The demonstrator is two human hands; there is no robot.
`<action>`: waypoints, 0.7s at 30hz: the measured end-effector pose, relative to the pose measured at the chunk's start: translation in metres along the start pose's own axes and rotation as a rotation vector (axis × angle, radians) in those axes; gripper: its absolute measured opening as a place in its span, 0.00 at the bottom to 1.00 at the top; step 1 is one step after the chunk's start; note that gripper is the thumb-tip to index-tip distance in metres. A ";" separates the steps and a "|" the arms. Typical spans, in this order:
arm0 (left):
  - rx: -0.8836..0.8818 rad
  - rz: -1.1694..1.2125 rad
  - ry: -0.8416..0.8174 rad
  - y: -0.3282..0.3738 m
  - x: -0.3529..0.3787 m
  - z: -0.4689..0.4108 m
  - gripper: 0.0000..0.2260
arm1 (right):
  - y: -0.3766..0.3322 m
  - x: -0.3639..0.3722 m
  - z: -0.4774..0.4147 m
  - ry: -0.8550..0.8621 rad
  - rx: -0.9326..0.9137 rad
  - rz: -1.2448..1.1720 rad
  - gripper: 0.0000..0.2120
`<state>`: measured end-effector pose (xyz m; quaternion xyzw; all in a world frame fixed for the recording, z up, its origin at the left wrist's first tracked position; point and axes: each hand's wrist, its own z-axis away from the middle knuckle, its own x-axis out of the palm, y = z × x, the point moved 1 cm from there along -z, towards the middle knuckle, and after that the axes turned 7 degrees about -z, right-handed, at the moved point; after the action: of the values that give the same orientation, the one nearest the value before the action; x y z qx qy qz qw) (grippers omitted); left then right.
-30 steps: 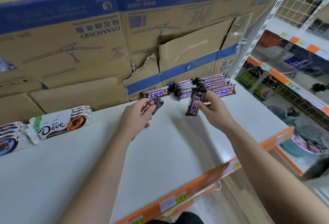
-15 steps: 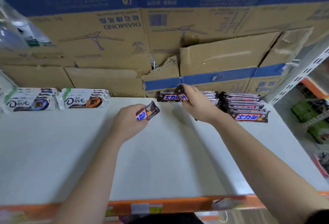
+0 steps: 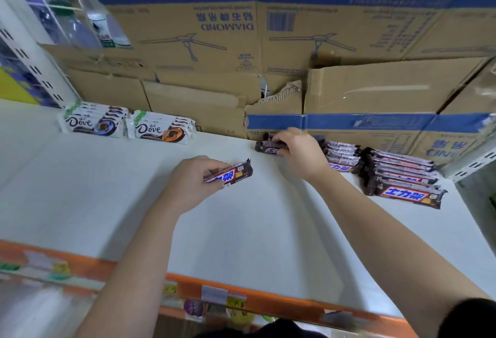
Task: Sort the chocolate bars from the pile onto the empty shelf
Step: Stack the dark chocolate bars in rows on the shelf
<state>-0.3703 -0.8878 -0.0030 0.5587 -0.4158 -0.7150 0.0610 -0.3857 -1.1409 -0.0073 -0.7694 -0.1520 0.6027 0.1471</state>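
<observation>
**Right hand lowers a bar to the back of the shelf; left hand holds a second bar**

Since the earlier frame, the right hand [image 3: 300, 154] has carried its dark chocolate bar [image 3: 269, 147] down to the rear of the white shelf [image 3: 255, 230], at about 1 o'clock from frame centre, against the blue-banded cardboard boxes [image 3: 349, 123]. Its fingers are closed around the bar, which lies flat on or just above the shelf surface; contact cannot be resolved. The left hand [image 3: 190, 182], near centre, grips a second bar [image 3: 230, 175] between thumb and fingers, label up, free end pointing toward 2 o'clock. Just beside the right hand, at 3 o'clock, stands a short stack of bars [image 3: 341, 156], and farther toward 3 o'clock a larger pile [image 3: 402, 179]. Two stacks of white Dove bars [image 3: 158, 129] sit at 10 o'clock along the back. An orange price rail [image 3: 268, 301] edges the shelf at 6 o'clock.
</observation>
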 end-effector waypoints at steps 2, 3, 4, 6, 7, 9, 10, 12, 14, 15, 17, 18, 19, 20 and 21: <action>-0.022 0.032 -0.005 -0.005 -0.004 0.001 0.17 | 0.001 0.002 0.000 0.076 0.000 0.063 0.12; -0.033 0.045 -0.009 -0.007 -0.007 0.001 0.15 | 0.001 0.002 0.000 0.113 0.001 0.101 0.11; -0.039 0.056 -0.017 -0.009 -0.008 0.001 0.14 | 0.001 0.003 0.000 0.142 0.007 0.137 0.10; -0.054 0.069 -0.042 -0.012 -0.011 -0.001 0.14 | -0.001 0.005 0.000 0.177 0.044 0.185 0.10; -0.057 0.070 -0.060 -0.014 -0.011 -0.002 0.14 | -0.001 0.006 0.001 0.190 0.064 0.188 0.10; -0.048 0.082 -0.087 -0.016 -0.010 -0.005 0.14 | 0.000 0.005 0.006 0.219 0.090 0.162 0.12; -0.040 0.098 -0.096 -0.015 -0.009 -0.007 0.14 | -0.001 0.003 0.011 0.242 0.089 0.138 0.12; -0.010 0.123 -0.101 -0.009 -0.005 -0.012 0.13 | -0.003 -0.004 0.028 0.304 0.077 0.076 0.08; 0.044 0.124 -0.091 0.001 0.003 -0.018 0.13 | -0.005 -0.012 0.052 0.358 0.085 0.008 0.05; 0.068 0.116 -0.088 0.008 0.009 -0.020 0.14 | -0.004 -0.016 0.066 0.372 0.112 -0.027 0.05; 0.125 0.088 -0.093 0.023 0.022 -0.024 0.14 | 0.004 -0.023 0.095 0.370 0.189 -0.069 0.06; 0.158 0.070 -0.101 0.031 0.030 -0.026 0.14 | 0.010 -0.027 0.109 0.360 0.218 -0.064 0.06; 0.188 0.056 -0.110 0.041 0.037 -0.027 0.14 | 0.017 -0.030 0.121 0.344 0.240 -0.047 0.06; 0.221 0.047 -0.113 0.051 0.045 -0.028 0.13 | 0.025 -0.034 0.133 0.325 0.261 -0.030 0.06; 0.255 0.038 -0.108 0.061 0.053 -0.029 0.13 | 0.031 -0.038 0.145 0.309 0.286 -0.019 0.06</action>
<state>-0.3879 -0.9721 -0.0026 0.5145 -0.5166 -0.6841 -0.0196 -0.5332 -1.1790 -0.0196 -0.8226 -0.0479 0.4914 0.2822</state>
